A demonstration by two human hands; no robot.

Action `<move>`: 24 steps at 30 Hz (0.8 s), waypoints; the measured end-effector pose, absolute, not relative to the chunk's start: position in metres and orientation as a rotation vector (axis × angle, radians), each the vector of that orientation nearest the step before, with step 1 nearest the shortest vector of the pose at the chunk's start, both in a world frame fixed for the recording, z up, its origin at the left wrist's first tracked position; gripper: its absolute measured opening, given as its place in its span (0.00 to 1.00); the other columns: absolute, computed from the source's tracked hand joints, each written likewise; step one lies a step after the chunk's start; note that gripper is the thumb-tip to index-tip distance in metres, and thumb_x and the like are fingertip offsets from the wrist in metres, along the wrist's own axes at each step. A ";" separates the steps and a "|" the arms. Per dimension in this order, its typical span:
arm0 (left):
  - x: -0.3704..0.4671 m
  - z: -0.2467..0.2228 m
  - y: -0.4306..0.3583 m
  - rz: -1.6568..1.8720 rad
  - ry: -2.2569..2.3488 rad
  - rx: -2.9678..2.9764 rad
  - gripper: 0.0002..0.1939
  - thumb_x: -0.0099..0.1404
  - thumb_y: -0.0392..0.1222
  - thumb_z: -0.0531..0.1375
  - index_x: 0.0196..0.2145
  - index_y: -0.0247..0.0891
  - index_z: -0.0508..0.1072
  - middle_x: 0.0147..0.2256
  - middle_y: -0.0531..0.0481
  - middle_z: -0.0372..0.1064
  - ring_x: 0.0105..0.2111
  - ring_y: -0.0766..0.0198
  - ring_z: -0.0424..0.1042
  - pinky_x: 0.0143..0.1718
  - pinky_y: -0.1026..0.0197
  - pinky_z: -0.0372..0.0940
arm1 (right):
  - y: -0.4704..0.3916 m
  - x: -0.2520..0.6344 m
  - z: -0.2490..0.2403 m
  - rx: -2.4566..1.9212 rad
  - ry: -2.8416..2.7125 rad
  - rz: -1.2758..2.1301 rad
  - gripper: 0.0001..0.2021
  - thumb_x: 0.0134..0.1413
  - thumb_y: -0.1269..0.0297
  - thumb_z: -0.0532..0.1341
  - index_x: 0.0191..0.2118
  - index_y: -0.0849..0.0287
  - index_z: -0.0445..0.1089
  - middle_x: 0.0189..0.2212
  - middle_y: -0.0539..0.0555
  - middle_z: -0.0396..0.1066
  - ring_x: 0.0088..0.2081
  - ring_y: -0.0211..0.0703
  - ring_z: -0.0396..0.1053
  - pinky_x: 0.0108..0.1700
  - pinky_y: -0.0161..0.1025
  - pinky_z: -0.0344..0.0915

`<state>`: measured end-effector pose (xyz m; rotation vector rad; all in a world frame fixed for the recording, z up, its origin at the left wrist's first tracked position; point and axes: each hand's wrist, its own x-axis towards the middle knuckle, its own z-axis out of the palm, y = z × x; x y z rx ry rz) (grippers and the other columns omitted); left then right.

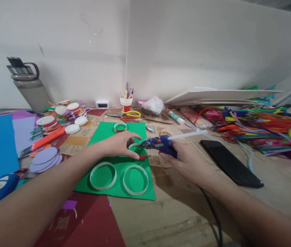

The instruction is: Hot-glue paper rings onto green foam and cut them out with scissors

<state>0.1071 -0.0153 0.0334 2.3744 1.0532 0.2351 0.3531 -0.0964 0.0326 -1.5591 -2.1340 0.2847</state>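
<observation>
My right hand [183, 157] is wrapped round a blue hot glue gun [162, 144], and a white glue stick [188, 134] pokes out of its back. The gun's nozzle points left into a small red-edged paper ring [142, 157]. At that ring's left side is my left hand [121, 143], thumb on the near edge and fingers curved toward the far edge. The ring stands on a green sheet [119, 193]. Two larger white rings, one left [91, 180] and one right [147, 181], lie nearer on the sheet, and another red-edged ring [120, 130] is at its far end.
Black phone [231, 163] and bundled pipe cleaners [264, 127] lie at right. Leftward are purple discs [44, 159], a red-handled cutter [48, 138], decorated cups [48, 124] and a bottle [29, 91]. Scissors [132, 113] and a pen cup [126, 103] are behind. The gun's cord [212, 209] trails forward.
</observation>
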 end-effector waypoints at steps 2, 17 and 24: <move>0.107 0.034 -0.016 0.245 1.022 2.408 0.36 0.54 0.59 0.67 0.57 0.46 0.68 0.48 0.47 0.68 0.46 0.56 0.68 0.46 0.60 0.62 | -0.096 0.353 0.033 -1.557 -2.129 0.293 0.05 0.57 0.63 0.56 0.32 0.57 0.64 0.29 0.56 0.72 0.30 0.46 0.67 0.31 0.38 0.58; 0.109 0.032 -0.015 0.267 1.000 2.422 0.32 0.54 0.57 0.68 0.53 0.42 0.71 0.48 0.48 0.70 0.47 0.56 0.69 0.46 0.60 0.63 | -0.099 0.354 0.036 -1.555 -2.170 0.303 0.06 0.58 0.63 0.56 0.30 0.56 0.64 0.26 0.54 0.70 0.28 0.45 0.66 0.30 0.38 0.58; 0.109 0.035 -0.015 0.195 1.026 2.397 0.30 0.55 0.57 0.67 0.53 0.42 0.71 0.49 0.49 0.71 0.47 0.57 0.70 0.45 0.61 0.63 | -0.099 0.354 0.037 -1.538 -2.179 0.300 0.05 0.58 0.64 0.56 0.32 0.57 0.66 0.28 0.56 0.71 0.30 0.46 0.67 0.31 0.39 0.58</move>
